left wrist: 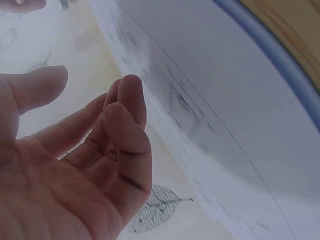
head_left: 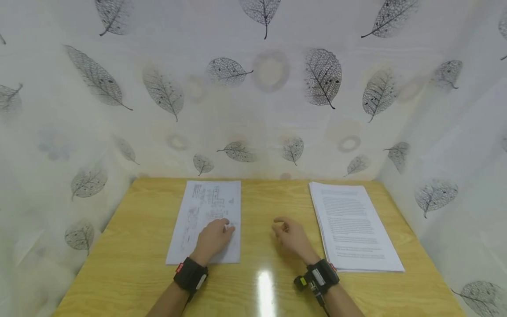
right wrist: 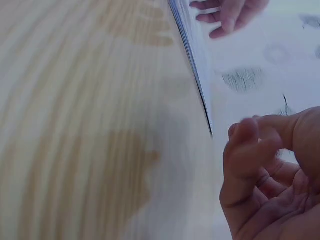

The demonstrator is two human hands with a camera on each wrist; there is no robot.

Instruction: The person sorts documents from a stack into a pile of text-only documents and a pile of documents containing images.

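My left hand (head_left: pixel 214 237) hovers over a stack of paper with printed diagrams (head_left: pixel 186 237) on the left of the table. In the left wrist view its fingers (left wrist: pixel 134 155) are loosely bent, the thumb stands apart, and nothing is held. Between the two paper stacks, above the bare wood, is my right hand (head_left: pixel 293 237). The right wrist view shows its fingers (right wrist: pixel 240 170) loosely curled with the thumb close to them and nothing in the grasp. Nearest to it on the right lies a thicker stack of text-printed sheets (head_left: pixel 352 229).
Both stacks lie on a wood-grain table (head_left: pixel 273 198). A pale curtain with leaf prints (head_left: pixel 273 119) hangs behind the table and along both sides. Each wrist wears a black strap, the left strap (head_left: pixel 191 274) and the right strap (head_left: pixel 322 276), which has a small camera and cable.
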